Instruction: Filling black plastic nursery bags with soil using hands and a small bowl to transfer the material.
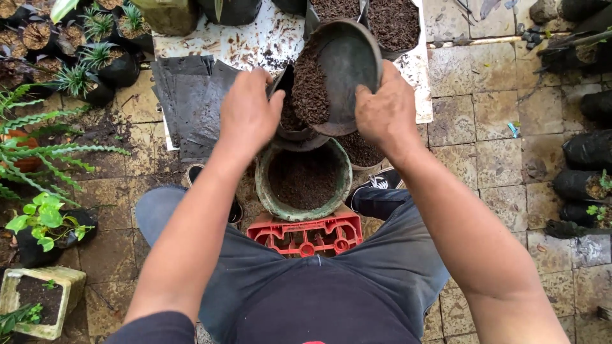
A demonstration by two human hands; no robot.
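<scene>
Head view: the right hand grips the rim of a dark shallow bowl at upper centre of the frame, its fingers curled around the lower right edge, and holds the bowl steeply tilted so its open side faces left and down. A heap of brown potting soil lies against the bowl's lower left side, just above the mouth of a small black planting bag. The left hand has its fingers closed on that bag's upper edge, seemingly pinching the rim to keep the floppy mouth open under the tilted bowl; how far the fingers wrap inside I cannot tell. Directly below, at the centre of the frame, a round green pot full of dark soil stands on the paved floor, placed where anything spilled would fall back into it. A red plastic crate sits just beneath the pot, between the person's knees. At upper left of centre a stack of flat black bags lies within easy reach of the left hand, on a stained white sheet that carries no readable label. Small potted plants in black bags crowd the upper left corner, filled black bags line the right edge, and a square concrete planter sits at lower left.
</scene>
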